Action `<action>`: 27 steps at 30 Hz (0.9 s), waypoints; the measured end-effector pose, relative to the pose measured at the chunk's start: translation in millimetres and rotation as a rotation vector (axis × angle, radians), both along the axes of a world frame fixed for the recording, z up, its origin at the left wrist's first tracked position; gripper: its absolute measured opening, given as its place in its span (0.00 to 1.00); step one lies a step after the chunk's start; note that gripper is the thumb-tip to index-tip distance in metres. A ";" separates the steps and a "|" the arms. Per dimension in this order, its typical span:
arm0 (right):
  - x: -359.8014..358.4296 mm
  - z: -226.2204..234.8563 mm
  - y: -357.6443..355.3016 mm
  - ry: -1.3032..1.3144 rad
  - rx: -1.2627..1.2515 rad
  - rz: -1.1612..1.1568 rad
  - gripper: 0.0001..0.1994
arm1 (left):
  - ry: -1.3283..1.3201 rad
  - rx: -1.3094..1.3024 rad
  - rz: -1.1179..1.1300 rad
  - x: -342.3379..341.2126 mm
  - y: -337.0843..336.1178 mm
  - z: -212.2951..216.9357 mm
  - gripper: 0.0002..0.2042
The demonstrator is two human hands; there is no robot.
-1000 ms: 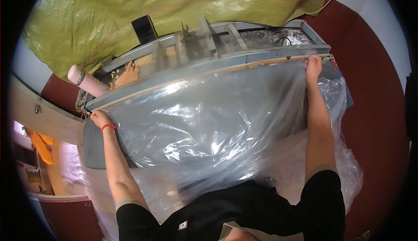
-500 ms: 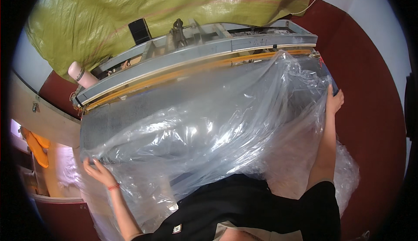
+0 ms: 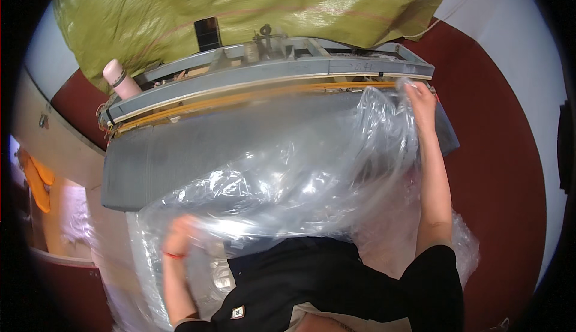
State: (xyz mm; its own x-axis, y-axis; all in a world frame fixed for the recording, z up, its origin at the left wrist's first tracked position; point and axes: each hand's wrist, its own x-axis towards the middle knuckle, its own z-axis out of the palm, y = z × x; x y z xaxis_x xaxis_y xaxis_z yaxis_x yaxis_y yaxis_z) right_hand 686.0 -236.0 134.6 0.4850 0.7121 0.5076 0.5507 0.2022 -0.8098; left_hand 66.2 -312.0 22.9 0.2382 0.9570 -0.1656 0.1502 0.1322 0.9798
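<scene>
Grey table (image 3: 180, 158) on red floor (image 3: 498, 170).

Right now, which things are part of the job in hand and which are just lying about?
In hand:
- clear plastic sheet, held by both hands
- right hand, at the sheet's far corner
- left hand, behind the sheet's near edge
- grey work table

Lying about:
- pink bottle
- green tarp
- orange cloth

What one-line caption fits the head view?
Right hand grips clear plastic sheet at the grey machine; left hand holds it low.
</scene>
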 end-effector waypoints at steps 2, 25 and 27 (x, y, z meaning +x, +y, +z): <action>-58.7 33.4 4.4 0.155 -0.075 0.312 0.07 | -0.091 0.100 0.409 -53.3 35.3 42.2 0.11; -241.4 102.5 -11.3 0.013 -0.215 0.896 0.06 | -0.083 0.661 0.060 184.6 78.8 155.9 0.04; -245.5 107.2 -5.8 0.078 -0.327 0.953 0.08 | -0.034 0.784 0.100 182.2 78.9 152.9 0.04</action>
